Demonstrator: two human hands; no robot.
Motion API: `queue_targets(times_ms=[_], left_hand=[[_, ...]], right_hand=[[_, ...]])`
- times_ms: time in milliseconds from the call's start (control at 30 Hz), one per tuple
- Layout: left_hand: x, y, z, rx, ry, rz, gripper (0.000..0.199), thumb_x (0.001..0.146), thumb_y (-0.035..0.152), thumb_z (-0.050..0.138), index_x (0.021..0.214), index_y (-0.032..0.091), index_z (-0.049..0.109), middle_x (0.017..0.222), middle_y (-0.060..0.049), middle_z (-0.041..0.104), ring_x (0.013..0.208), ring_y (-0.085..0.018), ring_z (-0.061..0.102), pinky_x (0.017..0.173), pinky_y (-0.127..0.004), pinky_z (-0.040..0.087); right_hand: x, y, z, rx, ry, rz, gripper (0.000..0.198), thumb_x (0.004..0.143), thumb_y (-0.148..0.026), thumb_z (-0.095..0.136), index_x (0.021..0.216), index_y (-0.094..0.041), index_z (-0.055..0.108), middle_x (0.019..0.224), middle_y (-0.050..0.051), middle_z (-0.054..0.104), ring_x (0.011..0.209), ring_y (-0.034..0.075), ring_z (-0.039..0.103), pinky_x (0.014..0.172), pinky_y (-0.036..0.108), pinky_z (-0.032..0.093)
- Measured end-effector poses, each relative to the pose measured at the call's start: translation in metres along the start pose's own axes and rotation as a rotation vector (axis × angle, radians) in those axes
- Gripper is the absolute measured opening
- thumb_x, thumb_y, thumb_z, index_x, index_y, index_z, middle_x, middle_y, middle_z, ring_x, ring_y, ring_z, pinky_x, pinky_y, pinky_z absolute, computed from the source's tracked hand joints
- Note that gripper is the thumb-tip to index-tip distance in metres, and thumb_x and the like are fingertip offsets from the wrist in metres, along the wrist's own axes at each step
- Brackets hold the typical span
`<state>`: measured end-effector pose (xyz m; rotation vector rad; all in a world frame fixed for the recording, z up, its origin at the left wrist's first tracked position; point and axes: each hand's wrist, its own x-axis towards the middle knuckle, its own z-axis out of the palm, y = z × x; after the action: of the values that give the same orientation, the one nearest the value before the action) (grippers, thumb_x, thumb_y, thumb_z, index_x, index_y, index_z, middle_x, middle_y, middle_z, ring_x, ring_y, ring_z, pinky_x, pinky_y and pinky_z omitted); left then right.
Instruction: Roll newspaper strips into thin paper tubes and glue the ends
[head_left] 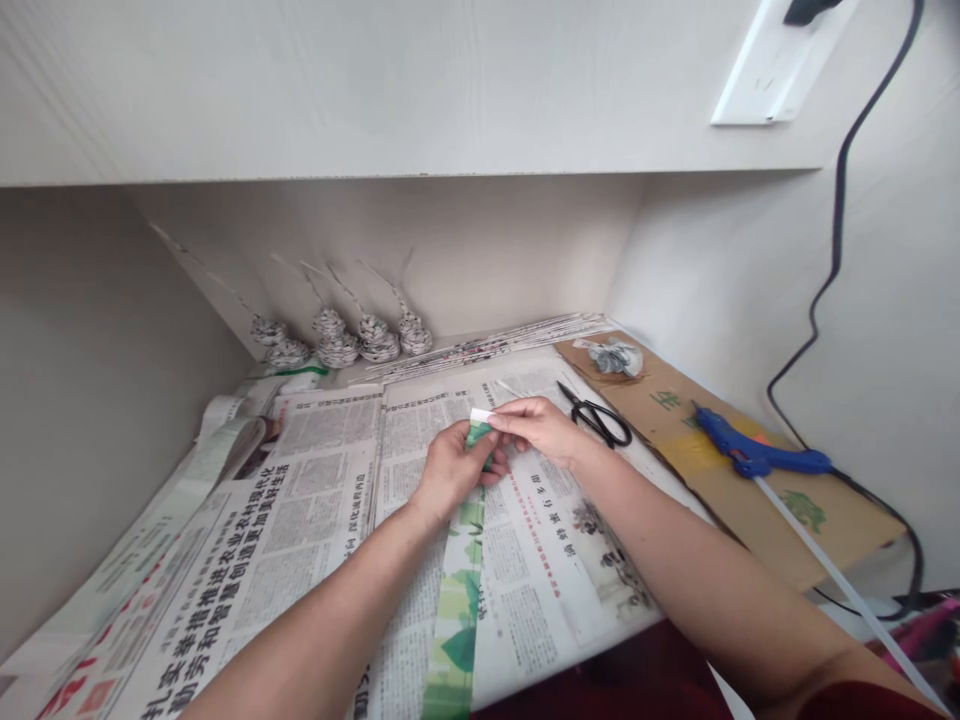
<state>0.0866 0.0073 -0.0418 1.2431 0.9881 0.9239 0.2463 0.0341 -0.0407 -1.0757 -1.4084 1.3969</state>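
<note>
Newspaper (315,480) lies spread before a pale back wall (525,240), black scissors (606,422) near the right hand (541,430). Over the print, the left hand (452,466) grips a green patterned strip (456,610); the right pinches its white upper end (481,415).

Looks like paper on the green strip (460,580): smooth, printed, slight sheen. Reads as thin, matt newsprint on the newspaper (315,470). Shows coiled printed paper on the gourd shapes (379,342), ridged and rough; similar paper on the thin rods (487,348). Seems smooth plastic, satin shine, on the blue glue gun (750,452); translucent, smooth on the glue stick (825,563). Appears matt brown on the cardboard (667,400), crinkled on the crumpled wad (619,357). Reads smooth black on the scissors (576,404); can't separate metal from coating there.
</note>
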Motion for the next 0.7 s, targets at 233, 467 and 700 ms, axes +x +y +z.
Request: queue_targets(times_ms=[233,467,700], left_hand=[[-0.0010,0.0015,0.0008,0.012,-0.003,-0.012,0.032,0.076,0.042,0.063,0.089,0.013,0.059,0.071,-0.007,0.065,0.059,-0.015,0.064,0.053,-0.026,0.054],[-0.0017,0.0018,0.0027,0.044,-0.001,0.008,0.024,0.079,0.035,0.059,0.090,0.014,0.056,0.072,-0.007,0.065,0.061,-0.016,0.065,0.055,-0.027,0.054],[-0.0004,-0.0031,0.0027,0.046,0.000,0.007,0.021,0.081,0.033,0.057,0.091,0.015,0.055,0.072,-0.006,0.065,0.062,-0.016,0.065,0.055,-0.027,0.054]], right_hand=[[-0.0012,-0.0051,-0.0011,0.044,-0.008,0.062,0.032,0.065,-0.038,0.074,0.084,-0.013,0.072,0.060,0.002,0.060,0.056,0.010,0.052,0.041,0.019,0.031],[-0.0009,-0.0051,-0.0021,0.065,-0.019,0.064,0.032,0.066,-0.039,0.074,0.083,-0.012,0.072,0.062,0.003,0.062,0.051,0.008,0.050,0.041,0.020,0.030],[-0.0001,-0.0048,0.0016,0.067,0.060,0.072,0.030,0.062,-0.037,0.077,0.078,-0.011,0.072,0.055,0.000,0.059,0.043,0.006,0.045,0.037,0.020,0.027]])
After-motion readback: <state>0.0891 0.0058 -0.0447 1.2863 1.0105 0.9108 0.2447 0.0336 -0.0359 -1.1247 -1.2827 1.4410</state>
